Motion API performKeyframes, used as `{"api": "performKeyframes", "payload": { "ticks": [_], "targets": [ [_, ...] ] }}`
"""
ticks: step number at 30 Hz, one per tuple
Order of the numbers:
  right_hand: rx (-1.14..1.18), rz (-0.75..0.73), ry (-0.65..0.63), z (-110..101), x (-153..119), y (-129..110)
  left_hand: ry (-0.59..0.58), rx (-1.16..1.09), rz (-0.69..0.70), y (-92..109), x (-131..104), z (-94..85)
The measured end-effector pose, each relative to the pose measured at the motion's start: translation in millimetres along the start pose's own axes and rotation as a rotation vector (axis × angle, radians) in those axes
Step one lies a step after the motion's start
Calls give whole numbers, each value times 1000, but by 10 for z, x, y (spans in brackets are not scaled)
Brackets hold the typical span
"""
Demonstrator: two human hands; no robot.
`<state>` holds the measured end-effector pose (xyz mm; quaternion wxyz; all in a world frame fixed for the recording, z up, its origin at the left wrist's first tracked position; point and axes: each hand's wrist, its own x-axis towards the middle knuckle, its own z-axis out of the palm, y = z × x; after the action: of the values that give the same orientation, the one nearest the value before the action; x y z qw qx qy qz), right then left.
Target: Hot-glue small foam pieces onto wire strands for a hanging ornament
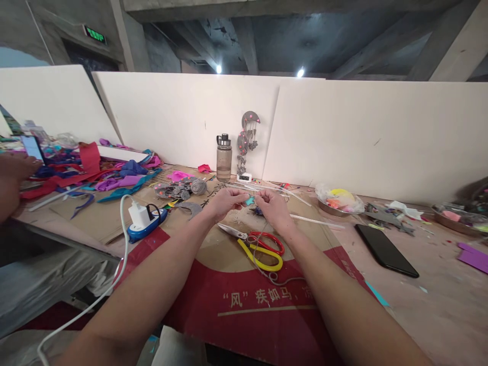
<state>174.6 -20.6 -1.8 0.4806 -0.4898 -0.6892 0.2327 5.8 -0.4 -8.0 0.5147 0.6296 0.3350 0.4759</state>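
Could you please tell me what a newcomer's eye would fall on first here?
Probably the red-and-yellow-handled scissors, lying open on the printed cardboard between the forearms. Just beyond them, a small teal piece sits at the left hand's fingertips, the right hand close beside it. Farther back, a grey crescent ornament with pink dots stands out against the white panels.
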Motion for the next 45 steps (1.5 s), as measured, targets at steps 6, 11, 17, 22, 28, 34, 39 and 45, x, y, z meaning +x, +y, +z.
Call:
{"api": "performKeyframes", "payload": {
  "ticks": [6, 11, 17, 22, 28, 34, 39, 45],
  "targets": [
    [-88, -19, 23, 2, -21, 7, 49, 100, 19, 12, -6, -14],
    [-212, -121, 48, 29, -50, 6, 41, 234, 133, 8, -14, 17],
    [-364, -237, 70, 56, -92, -7, 111, 401, 192, 69, -49, 87],
    [-384, -247, 54, 65, -87, 18, 122, 491, 217, 73, -48, 59],
    [-445, -221, 49, 58, -83, 24, 39, 461, 107, 88, -56, -24],
    [-537, -281, 44, 71, -94, 29, 35, 548, 130, 53, -65, 9],
    [-512, -289, 11, 80, -111, 6, 87, 627, 174, 41, -78, 21],
    [-291, -236, 39, 93, -122, 16, 220, 680, 229, 93, -75, 14]
  ]
}}
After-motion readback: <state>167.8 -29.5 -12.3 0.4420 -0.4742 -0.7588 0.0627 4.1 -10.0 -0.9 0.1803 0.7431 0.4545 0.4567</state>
